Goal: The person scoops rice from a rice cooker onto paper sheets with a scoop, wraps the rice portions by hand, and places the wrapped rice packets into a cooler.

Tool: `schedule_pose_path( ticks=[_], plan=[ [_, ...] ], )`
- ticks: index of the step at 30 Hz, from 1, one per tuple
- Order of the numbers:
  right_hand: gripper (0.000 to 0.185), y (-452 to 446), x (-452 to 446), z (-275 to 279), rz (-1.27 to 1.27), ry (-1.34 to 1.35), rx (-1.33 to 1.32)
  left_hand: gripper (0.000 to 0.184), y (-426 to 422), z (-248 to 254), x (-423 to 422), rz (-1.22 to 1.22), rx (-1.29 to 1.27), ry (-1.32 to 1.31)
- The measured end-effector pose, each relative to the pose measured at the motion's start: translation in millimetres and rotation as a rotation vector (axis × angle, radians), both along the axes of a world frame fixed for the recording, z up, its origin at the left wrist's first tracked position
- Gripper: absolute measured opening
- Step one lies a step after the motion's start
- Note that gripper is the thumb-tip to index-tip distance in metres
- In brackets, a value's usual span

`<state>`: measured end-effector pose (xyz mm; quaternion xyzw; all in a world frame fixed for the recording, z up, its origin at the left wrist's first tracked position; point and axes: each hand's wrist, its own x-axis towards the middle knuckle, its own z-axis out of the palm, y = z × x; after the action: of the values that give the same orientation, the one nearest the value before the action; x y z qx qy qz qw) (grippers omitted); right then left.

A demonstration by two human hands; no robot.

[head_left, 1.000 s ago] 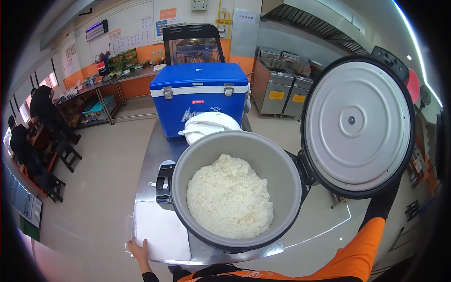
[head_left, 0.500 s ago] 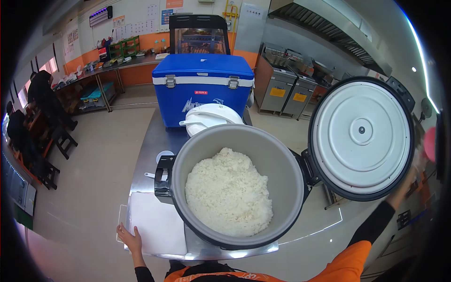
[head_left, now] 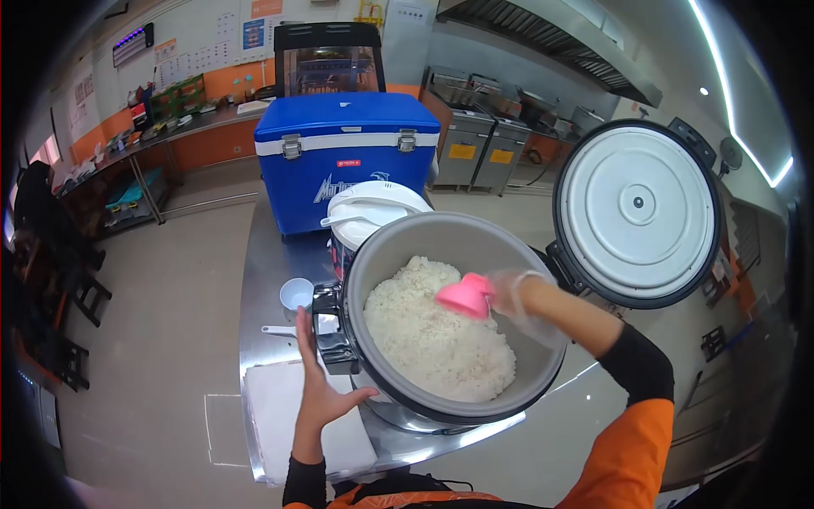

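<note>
A large rice cooker (head_left: 398, 242) stands on the steel table, holding a mound of cooked white rice (head_left: 428, 348). My right hand (head_left: 517, 299), in a clear plastic glove, grips a pink scoop (head_left: 463, 297) over the rice. Motion blurs the hand and scoop a little, and I cannot tell whether the scoop touches the rice. My bare left hand (head_left: 325, 400) is open, thumb and fingers spread, beside the cooker's black side handle (head_left: 332, 327). Whether it touches the cooker is unclear. The cooker's round lid (head_left: 636, 212) is swung up on the right.
White paper sheets (head_left: 275, 424) lie at the table's front left. Behind them are a small white bowl (head_left: 297, 293) and a white-handled utensil (head_left: 278, 331). A white-lidded container (head_left: 377, 204) and a blue cooler box (head_left: 348, 161) stand behind the cooker. Fryers (head_left: 462, 148) line the back.
My right hand has come from beyond the lid on the right to above the rice with the pink scoop. My left hand has moved from the paper's edge up towards the cooker handle.
</note>
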<state>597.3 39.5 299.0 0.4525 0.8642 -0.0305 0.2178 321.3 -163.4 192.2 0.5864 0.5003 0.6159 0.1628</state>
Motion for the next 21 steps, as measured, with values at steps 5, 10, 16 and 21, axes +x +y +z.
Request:
schedule_pose_path(
  ticks=[5,10,16,21],
  plan=[
    [0.035,-19,-38,-15,-0.429,0.311,-0.049,0.147,15,1,-10,-0.081,0.005,-0.040],
    [0.036,-29,-51,-17,-0.796,0.502,-0.284,0.134,24,-16,-17,-0.248,-0.031,-0.264],
    [0.030,14,-35,-131,0.038,0.152,-0.235,0.123,23,-5,-12,-0.206,-0.055,-0.265],
    [0.027,-8,-41,-148,0.455,0.188,-0.190,0.122,25,-11,-13,-0.186,-0.056,-0.245]
  ],
)
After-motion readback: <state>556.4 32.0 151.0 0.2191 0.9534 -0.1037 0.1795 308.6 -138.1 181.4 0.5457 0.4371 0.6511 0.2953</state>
